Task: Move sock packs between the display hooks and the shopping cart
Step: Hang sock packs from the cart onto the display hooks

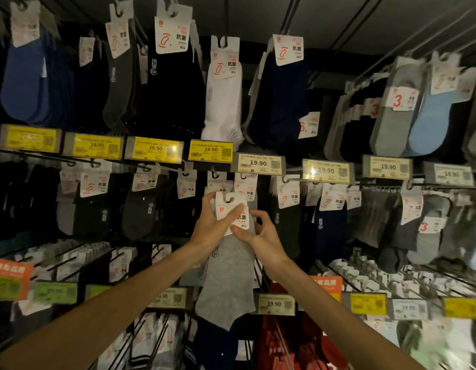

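Observation:
A grey sock pack (227, 279) with a white header card hangs down in front of the middle row of the display. My left hand (210, 225) grips the card from the left, thumb across its front and fingers behind. My right hand (260, 233) sits just right of the card, thumb touching its lower edge, fingers curled loosely. The card's hook slot is level with a display hook (227, 200); whether it is on the hook I cannot tell. The shopping cart is out of view.
Rows of sock packs hang on hooks all around: white socks (223, 102) and navy socks (279, 102) above, black and grey ones either side, red ones (279, 343) below. Price tag rails (258, 164) cross between rows. Bare hook rods (365, 279) jut out at lower right.

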